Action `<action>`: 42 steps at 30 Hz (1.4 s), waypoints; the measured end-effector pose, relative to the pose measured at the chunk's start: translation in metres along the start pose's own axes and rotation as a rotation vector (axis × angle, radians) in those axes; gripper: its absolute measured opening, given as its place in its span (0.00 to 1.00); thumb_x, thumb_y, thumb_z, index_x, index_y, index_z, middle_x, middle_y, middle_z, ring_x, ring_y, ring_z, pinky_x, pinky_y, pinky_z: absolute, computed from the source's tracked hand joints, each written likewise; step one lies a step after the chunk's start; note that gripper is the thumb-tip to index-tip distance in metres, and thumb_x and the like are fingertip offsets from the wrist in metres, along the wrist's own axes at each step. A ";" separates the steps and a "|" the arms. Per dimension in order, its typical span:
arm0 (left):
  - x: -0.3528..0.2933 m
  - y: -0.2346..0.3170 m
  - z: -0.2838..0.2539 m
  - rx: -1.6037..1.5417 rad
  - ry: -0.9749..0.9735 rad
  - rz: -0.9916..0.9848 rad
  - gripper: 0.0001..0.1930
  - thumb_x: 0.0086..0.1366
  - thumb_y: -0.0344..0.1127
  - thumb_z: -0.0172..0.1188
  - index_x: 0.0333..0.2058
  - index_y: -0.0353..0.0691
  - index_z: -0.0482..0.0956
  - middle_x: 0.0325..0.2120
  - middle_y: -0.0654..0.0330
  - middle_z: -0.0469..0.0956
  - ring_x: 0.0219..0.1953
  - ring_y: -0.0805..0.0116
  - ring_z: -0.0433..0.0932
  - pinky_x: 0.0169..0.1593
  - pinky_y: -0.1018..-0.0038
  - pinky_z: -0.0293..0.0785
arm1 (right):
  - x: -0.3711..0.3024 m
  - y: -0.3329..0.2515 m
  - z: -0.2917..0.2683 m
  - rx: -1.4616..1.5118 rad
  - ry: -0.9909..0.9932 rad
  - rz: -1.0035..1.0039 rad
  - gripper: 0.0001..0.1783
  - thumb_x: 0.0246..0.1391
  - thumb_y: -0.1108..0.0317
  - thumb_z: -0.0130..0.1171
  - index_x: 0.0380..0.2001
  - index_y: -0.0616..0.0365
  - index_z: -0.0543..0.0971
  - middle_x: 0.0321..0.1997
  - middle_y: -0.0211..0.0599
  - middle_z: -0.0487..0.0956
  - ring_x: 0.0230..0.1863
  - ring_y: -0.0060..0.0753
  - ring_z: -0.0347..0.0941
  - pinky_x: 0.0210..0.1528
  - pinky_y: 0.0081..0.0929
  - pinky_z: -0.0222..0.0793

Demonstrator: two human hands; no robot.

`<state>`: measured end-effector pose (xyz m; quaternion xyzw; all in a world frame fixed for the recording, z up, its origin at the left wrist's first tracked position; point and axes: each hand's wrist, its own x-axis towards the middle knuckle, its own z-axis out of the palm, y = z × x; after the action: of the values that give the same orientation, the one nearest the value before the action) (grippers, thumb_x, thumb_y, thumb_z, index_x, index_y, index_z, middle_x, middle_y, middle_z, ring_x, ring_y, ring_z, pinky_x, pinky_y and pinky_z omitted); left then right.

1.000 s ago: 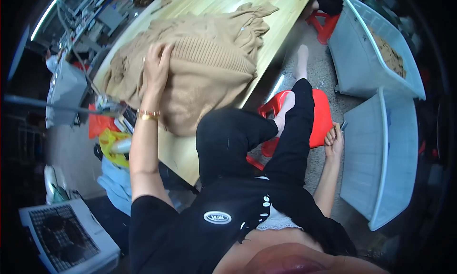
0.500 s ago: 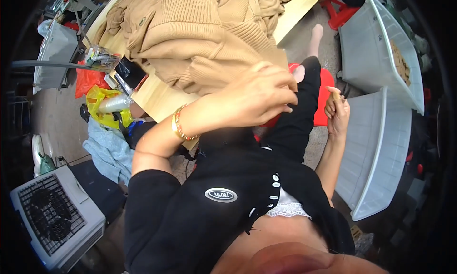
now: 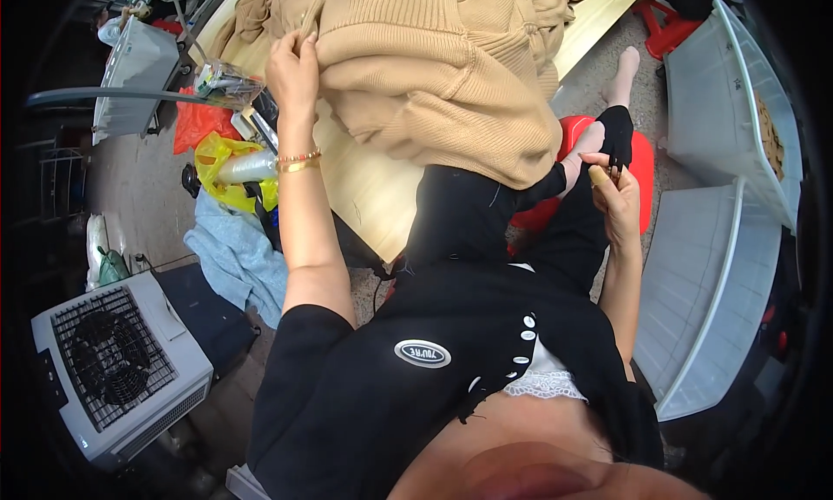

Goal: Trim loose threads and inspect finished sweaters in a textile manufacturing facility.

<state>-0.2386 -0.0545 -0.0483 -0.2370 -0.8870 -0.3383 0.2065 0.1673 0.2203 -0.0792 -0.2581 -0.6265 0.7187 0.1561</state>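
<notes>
Tan ribbed knit sweaters (image 3: 399,57) lie heaped on a pale wooden table, one of them draping over the edge onto my lap. My left hand (image 3: 293,75) reaches to the left side of the top sweater, thumb and fingertips pinched at its ribbed edge. Away from the pile, my right hand (image 3: 619,207) is raised over my right leg with its fingers closed. A tan cover wraps one of its digits. Something small and dark shows at those fingertips, too small to name.
Beside the table (image 3: 382,200) hang a yellow bag (image 3: 213,157) and a red bag (image 3: 193,127). A light blue garment (image 3: 234,248) lies below them, near a grey fan unit (image 3: 121,370). Translucent bins (image 3: 694,292) stand at right, by a red stool (image 3: 642,179).
My left hand has swung from in front of my body out to the sweater's left edge and taken hold there. My right hand stays raised. The whole view has shifted slightly.
</notes>
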 end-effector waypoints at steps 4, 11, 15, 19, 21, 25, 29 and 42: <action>-0.011 0.116 -0.030 -0.452 0.254 0.277 0.08 0.62 0.27 0.62 0.40 0.35 0.83 0.33 0.57 0.79 0.32 0.63 0.78 0.37 0.72 0.73 | -0.004 0.003 -0.012 0.002 0.058 -0.048 0.14 0.65 0.66 0.56 0.48 0.64 0.79 0.18 0.15 0.63 0.16 0.07 0.51 0.18 0.13 0.42; -0.089 0.200 -0.039 -0.493 -0.041 0.873 0.20 0.47 0.20 0.64 0.41 0.44 0.86 0.33 0.62 0.79 0.31 0.66 0.79 0.33 0.73 0.74 | -0.003 -0.021 0.006 0.188 0.106 -0.249 0.16 0.65 0.63 0.54 0.47 0.66 0.79 0.19 0.15 0.59 0.17 0.08 0.49 0.19 0.13 0.42; -0.116 0.167 -0.007 -0.240 -0.294 0.834 0.18 0.48 0.25 0.66 0.40 0.47 0.86 0.34 0.65 0.80 0.35 0.64 0.78 0.37 0.70 0.73 | -0.013 -0.009 0.017 0.069 0.064 -0.194 0.11 0.62 0.68 0.59 0.44 0.61 0.82 0.26 0.16 0.72 0.23 0.06 0.58 0.24 0.12 0.48; -0.128 0.167 -0.029 -0.324 -0.443 0.608 0.21 0.50 0.18 0.62 0.44 0.44 0.85 0.39 0.59 0.80 0.41 0.62 0.77 0.45 0.69 0.73 | -0.014 -0.001 0.026 -0.095 -0.042 -0.210 0.12 0.62 0.65 0.58 0.45 0.57 0.82 0.28 0.14 0.69 0.28 0.08 0.59 0.31 0.14 0.50; -0.130 0.166 -0.032 -0.299 -0.498 0.579 0.21 0.51 0.20 0.62 0.45 0.42 0.85 0.42 0.56 0.79 0.43 0.61 0.77 0.47 0.70 0.73 | -0.007 0.015 0.020 -0.017 -0.041 -0.054 0.14 0.58 0.68 0.63 0.47 0.59 0.81 0.31 0.17 0.73 0.31 0.10 0.62 0.33 0.15 0.56; -0.131 0.177 -0.038 -0.236 -0.546 0.514 0.17 0.53 0.28 0.68 0.44 0.38 0.85 0.43 0.52 0.79 0.44 0.58 0.77 0.50 0.69 0.73 | 0.003 0.011 0.044 0.141 -0.114 -0.084 0.13 0.61 0.67 0.62 0.44 0.65 0.81 0.34 0.24 0.79 0.35 0.13 0.71 0.39 0.17 0.68; -0.130 0.181 -0.032 -0.092 -0.498 0.592 0.18 0.52 0.37 0.74 0.43 0.41 0.86 0.44 0.59 0.80 0.45 0.60 0.77 0.52 0.68 0.68 | 0.005 0.023 0.052 0.136 -0.128 -0.111 0.13 0.61 0.68 0.63 0.45 0.66 0.80 0.34 0.24 0.78 0.36 0.13 0.71 0.40 0.16 0.68; -0.142 0.203 -0.023 -0.127 -0.545 0.691 0.18 0.54 0.28 0.73 0.45 0.41 0.84 0.38 0.60 0.79 0.35 0.69 0.78 0.38 0.75 0.76 | 0.013 0.014 0.066 0.409 -0.255 0.060 0.08 0.62 0.68 0.61 0.38 0.62 0.79 0.27 0.17 0.71 0.27 0.09 0.63 0.29 0.13 0.58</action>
<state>-0.0065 0.0234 -0.0059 -0.6122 -0.7553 -0.2283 0.0514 0.1205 0.1710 -0.0898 -0.1468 -0.4746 0.8617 0.1032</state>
